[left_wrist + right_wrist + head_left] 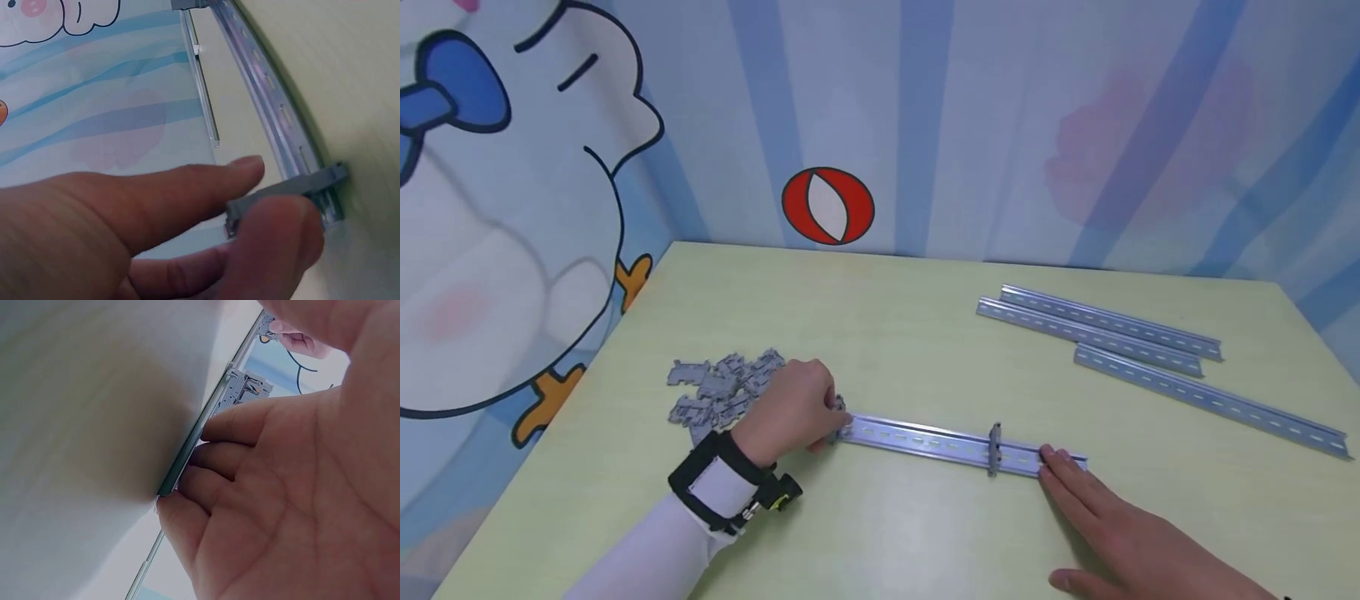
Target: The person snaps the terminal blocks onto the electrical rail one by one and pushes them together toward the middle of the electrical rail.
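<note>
A slotted metal DIN rail (910, 435) lies across the middle of the table. At its left end, my left hand (790, 408) pinches a grey DIN-rail terminal block (284, 186) between thumb and fingers; the block sits across the rail there. A second grey terminal block (995, 450) stands upright on the rail, right of its middle. My right hand (1112, 521) rests its straight fingertips on the rail's right end, thumb spread away on the table side. In the right wrist view those fingers (187, 519) lie along the rail's edge, below the second block (244, 387).
A loose pile of grey terminal blocks (722, 392) lies on the table (880, 333) beyond my left wrist. Three more slotted rails (1210, 400) rest at the back right. A printed blue-and-white backdrop (985, 125) rises behind the table.
</note>
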{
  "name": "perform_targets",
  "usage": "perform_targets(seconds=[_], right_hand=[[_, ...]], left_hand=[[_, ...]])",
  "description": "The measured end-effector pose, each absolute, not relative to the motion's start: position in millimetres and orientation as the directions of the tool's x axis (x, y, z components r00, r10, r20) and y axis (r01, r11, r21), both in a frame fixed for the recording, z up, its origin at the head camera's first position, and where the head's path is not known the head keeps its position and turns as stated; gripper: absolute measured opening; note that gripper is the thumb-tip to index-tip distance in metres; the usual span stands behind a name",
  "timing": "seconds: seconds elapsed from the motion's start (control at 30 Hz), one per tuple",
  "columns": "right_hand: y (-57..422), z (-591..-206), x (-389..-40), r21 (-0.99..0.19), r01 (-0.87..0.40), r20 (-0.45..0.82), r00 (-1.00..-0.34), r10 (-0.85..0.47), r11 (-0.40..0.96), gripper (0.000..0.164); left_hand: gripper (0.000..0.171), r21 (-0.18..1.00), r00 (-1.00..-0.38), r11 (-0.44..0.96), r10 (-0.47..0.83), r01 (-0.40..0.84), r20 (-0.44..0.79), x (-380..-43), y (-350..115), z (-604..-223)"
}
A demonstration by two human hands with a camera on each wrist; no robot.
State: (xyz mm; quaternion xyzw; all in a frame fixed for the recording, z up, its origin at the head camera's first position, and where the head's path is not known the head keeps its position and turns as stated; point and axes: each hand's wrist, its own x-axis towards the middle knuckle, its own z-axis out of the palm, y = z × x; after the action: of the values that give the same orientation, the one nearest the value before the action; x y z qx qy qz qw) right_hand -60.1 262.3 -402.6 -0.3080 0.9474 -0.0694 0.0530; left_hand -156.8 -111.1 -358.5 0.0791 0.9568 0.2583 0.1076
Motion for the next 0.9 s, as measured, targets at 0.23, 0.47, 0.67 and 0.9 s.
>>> perform_targets(seconds=[0.23,0.47,0.67,0.9], right_hand=[[262.5,-403.2,-59.2,-0.127,-0.603,-0.023,-0.792,-0.610,0.788,0.094],[262.7,-401.3,-58.4,-0.121,-0.605,-0.006,-0.792,-0.610,0.787,0.093],[262.5,-402.1,-58.5,-0.128,-0.608,-0.005,-0.790,-0.613,0.784,0.093],[262.1,-402.1,-58.7,-0.149,-0.602,-0.016,-0.791,-0.611,0.784,0.093]], left_hand=[[0.012,0.513,-0.979,0.851,0.183,0.110,-0.093,-156.9,-113.3,-356.1],[0.015,0.542,-0.974,0.826,0.220,0.156,-0.054,-161.0,-116.1,-356.1],[0.014,0.598,-0.967,0.785,0.246,0.161,-0.063,-161.6,-116.8,-359.3],[0.015,0.676,-0.961,0.727,0.256,0.124,-0.099,-160.4,-111.4,-361.8]])
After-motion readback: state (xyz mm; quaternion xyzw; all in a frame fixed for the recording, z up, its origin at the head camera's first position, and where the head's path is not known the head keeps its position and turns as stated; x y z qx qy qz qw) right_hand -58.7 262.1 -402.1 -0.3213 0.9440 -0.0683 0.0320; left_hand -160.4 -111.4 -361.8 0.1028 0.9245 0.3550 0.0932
